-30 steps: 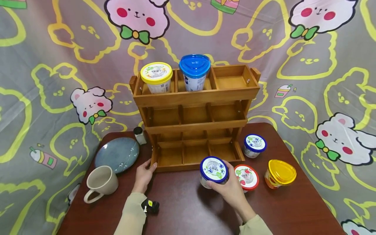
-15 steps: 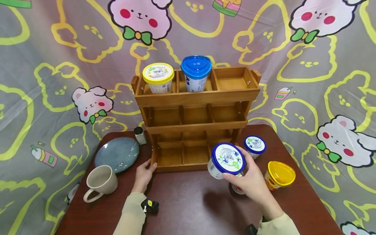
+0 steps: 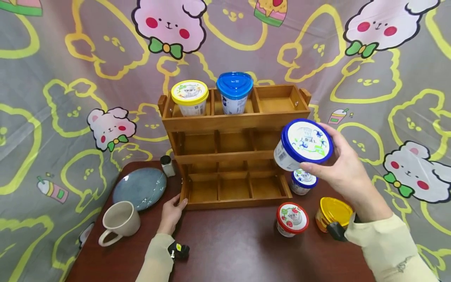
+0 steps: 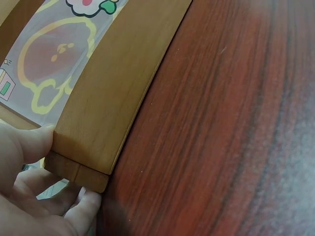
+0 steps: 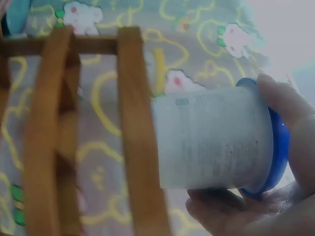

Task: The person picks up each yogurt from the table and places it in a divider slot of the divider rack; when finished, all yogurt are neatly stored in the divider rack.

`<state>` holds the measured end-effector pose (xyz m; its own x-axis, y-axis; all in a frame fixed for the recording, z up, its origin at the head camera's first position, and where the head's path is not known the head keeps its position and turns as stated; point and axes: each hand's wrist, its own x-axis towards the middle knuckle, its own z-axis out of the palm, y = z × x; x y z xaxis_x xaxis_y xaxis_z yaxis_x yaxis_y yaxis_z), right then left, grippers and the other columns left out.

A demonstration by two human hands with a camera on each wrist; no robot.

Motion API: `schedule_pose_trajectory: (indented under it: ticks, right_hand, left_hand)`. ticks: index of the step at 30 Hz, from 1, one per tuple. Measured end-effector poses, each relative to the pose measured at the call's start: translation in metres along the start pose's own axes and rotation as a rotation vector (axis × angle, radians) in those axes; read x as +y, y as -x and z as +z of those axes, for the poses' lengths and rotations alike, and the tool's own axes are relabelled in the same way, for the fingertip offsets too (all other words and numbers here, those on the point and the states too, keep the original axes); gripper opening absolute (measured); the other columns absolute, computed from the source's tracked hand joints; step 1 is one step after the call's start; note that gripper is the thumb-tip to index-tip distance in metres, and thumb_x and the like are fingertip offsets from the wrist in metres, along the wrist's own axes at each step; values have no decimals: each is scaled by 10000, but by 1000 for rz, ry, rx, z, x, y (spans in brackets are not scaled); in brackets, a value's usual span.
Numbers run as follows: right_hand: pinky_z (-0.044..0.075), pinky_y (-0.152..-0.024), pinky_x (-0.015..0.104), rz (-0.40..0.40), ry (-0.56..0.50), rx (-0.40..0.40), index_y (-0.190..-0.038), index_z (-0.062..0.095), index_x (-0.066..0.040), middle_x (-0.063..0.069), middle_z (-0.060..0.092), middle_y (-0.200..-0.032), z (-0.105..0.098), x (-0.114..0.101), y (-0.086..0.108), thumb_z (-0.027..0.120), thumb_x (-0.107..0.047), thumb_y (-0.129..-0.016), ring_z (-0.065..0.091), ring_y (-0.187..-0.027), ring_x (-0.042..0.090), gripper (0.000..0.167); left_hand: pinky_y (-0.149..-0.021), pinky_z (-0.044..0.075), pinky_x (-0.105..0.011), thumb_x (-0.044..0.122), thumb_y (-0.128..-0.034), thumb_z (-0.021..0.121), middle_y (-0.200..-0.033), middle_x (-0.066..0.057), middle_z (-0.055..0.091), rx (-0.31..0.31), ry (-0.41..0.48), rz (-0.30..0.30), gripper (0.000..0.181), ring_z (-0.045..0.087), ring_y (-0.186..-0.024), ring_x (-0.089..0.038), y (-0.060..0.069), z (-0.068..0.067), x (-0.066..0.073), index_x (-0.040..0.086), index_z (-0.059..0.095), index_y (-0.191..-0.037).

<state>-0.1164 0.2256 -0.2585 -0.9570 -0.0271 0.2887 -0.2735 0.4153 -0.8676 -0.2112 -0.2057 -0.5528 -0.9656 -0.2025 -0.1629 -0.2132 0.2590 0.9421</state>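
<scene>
My right hand [image 3: 347,168] holds a white tub [image 3: 306,143] with a dark blue lid by its rim, in the air before the right side of the wooden shelf [image 3: 236,120]. In the right wrist view the tub [image 5: 211,140] lies sideways between thumb and fingers. My left hand [image 3: 171,213] grips the shelf's lower left corner; the left wrist view has its thumb and fingers around the wooden end [image 4: 78,169]. A yellow-lidded tub [image 3: 190,98] and a blue-lidded cup [image 3: 235,92] stand in the top tier's left and middle compartments. The top right compartment holds nothing.
On the table to the right are a red-lidded tub [image 3: 292,219], a yellow-lidded cup [image 3: 334,213] and another blue-lidded tub [image 3: 304,181], partly covered. At left stand a beige mug [image 3: 121,219], a blue-grey plate [image 3: 141,188] and a small black-capped jar [image 3: 167,166].
My right hand has lifted the blue-lidded tub up and to the right from low in front of the shelf. The red-lidded tub has come back into full view. My left hand stays put.
</scene>
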Motion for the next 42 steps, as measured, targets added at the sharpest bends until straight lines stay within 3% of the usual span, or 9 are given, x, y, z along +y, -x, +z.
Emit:
schedule_pose_trajectory:
  ticks: [5, 13, 20, 25, 34, 42]
  right_hand:
    - [471, -853, 111, -30, 19, 43, -1553, 235, -298, 50, 371, -1473, -20, -22, -23, 781, -106, -853, 384, -1258, 207, 908]
    - [470, -907, 145, -84, -248, 39, -1538, 276, -164, 133, 320, -1491, -40, -51, -81, 769, 28, -825, 340, -1317, 269, 888]
    - [325, -1122, 326, 3, -6, 40, -1569, 211, -218, 102, 317, -1532, -46, -66, -132, 783, -223, -860, 356, -1337, 228, 911]
    - [323, -1128, 375, 50, 5, 26, -1578, 186, -200, 121, 313, -1539, -39, -59, -154, 811, -309, -824, 370, -1333, 247, 985]
    - [351, -1107, 413, 94, 67, 19, -1578, 192, -182, 113, 333, -1537, -24, -36, -169, 830, -448, -762, 386, -1325, 268, 1069]
    - [354, -1091, 429, 105, 111, -5, -1580, 189, -150, 130, 348, -1530, -13, -24, -178, 829, -481, -752, 389, -1323, 274, 1097]
  left_hand:
    - [-1106, 310, -534, 183, -977, 638, -1454, -281, 443, 3, 0, -3, 561, 397, -1348, -394, 0, 0, 1, -73, 446, -1438]
    - [-1102, 311, -543, 193, -975, 640, -1464, -275, 433, 13, -13, -4, 564, 385, -1356, -400, -1, 1, 0, -65, 450, -1439]
    - [-1108, 293, -555, 196, -978, 641, -1457, -281, 439, 4, -16, -3, 561, 378, -1357, -407, 0, 0, -1, -64, 453, -1438]
    - [-1109, 288, -556, 202, -976, 644, -1449, -281, 447, 9, -22, -1, 558, 374, -1358, -412, -1, 0, -1, -60, 463, -1433]
    - [-1115, 276, -556, 192, -976, 641, -1446, -281, 452, 19, -25, 14, 545, 370, -1358, -418, -2, 1, -1, -58, 470, -1429]
    - [-1110, 284, -562, 198, -984, 629, -1453, -282, 442, 21, -25, 17, 545, 375, -1356, -422, -2, 1, 0, -62, 461, -1433]
